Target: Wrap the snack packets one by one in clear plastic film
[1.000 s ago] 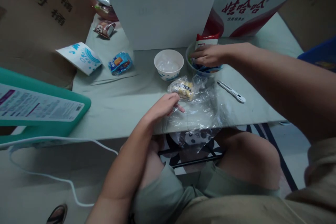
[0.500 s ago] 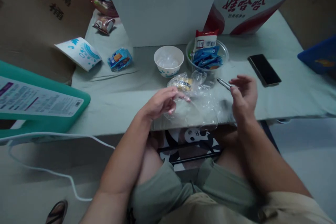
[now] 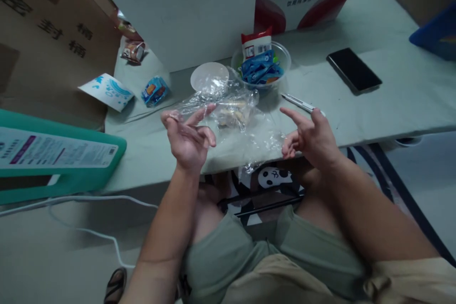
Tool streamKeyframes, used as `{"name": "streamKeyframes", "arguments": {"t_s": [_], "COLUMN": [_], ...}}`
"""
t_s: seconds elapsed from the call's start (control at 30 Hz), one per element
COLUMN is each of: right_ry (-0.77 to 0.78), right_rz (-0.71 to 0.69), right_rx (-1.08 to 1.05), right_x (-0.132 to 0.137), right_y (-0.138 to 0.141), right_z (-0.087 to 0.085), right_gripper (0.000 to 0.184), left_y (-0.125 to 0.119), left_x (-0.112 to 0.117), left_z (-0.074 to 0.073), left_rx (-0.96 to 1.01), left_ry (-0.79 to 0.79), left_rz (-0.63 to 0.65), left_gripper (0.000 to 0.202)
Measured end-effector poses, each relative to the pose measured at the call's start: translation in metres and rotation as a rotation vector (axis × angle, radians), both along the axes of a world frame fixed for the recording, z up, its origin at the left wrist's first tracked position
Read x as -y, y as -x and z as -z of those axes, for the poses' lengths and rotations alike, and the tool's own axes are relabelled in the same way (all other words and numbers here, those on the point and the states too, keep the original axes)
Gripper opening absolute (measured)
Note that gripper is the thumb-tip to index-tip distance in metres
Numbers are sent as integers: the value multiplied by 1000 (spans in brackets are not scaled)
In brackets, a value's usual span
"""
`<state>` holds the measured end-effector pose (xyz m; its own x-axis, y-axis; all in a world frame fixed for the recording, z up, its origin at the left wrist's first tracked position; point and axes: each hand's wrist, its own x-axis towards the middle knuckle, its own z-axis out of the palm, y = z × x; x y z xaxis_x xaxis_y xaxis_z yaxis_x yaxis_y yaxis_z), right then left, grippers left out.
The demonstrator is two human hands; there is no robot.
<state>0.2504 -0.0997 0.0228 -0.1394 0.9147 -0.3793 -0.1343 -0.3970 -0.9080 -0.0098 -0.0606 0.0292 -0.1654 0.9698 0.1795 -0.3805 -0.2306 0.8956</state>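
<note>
My left hand is raised over the front of the table, its thumb and a finger pinching the edge of a clear plastic bag. Its index finger points right. The bag is stretched up and rightward over something yellowish-brown, blurred by the film. Loose film hangs to the table's front edge. My right hand is open at the bag's right, index finger stretched out and thumb raised. Just beyond it lies a slim silver pen-shaped tool, partly hidden by the thumb. A white paper bowl stands behind the bag.
A clear round tub holds blue and red-white packets. A black phone lies right. Blue packets and a patterned paper piece lie left. A green jug stands at the left edge; white boxes stand behind.
My left hand has moved left and turned, drawing the plastic up and leftward. My right hand has come lower and left; the silver tool it held now lies behind it. The view has shifted.
</note>
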Motion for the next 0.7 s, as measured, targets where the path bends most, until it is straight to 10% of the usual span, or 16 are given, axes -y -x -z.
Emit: {"name": "streamKeyframes", "arguments": {"t_s": [0.13,0.3,0.43,0.7], "right_ry": [-176,-377,-484,-685], "right_rz": [4,444,664,462], "right_rx": [-118,-115,-32,64], "right_x": [-1,-15,-20,2], "right_y": [5,2,-7,2], "right_z": [2,12,12,2], "right_gripper": [91,27,14,12], "left_y": [-20,-28,-7,5], "left_x": [24,32,9,-3], "left_z": [6,20,29,18], "left_rx": [-71,-210,-335,-571], "left_ry": [-72,-53,-2,187], "left_rz": [173,380,424,428], "left_gripper": [47,40,54,77]}}
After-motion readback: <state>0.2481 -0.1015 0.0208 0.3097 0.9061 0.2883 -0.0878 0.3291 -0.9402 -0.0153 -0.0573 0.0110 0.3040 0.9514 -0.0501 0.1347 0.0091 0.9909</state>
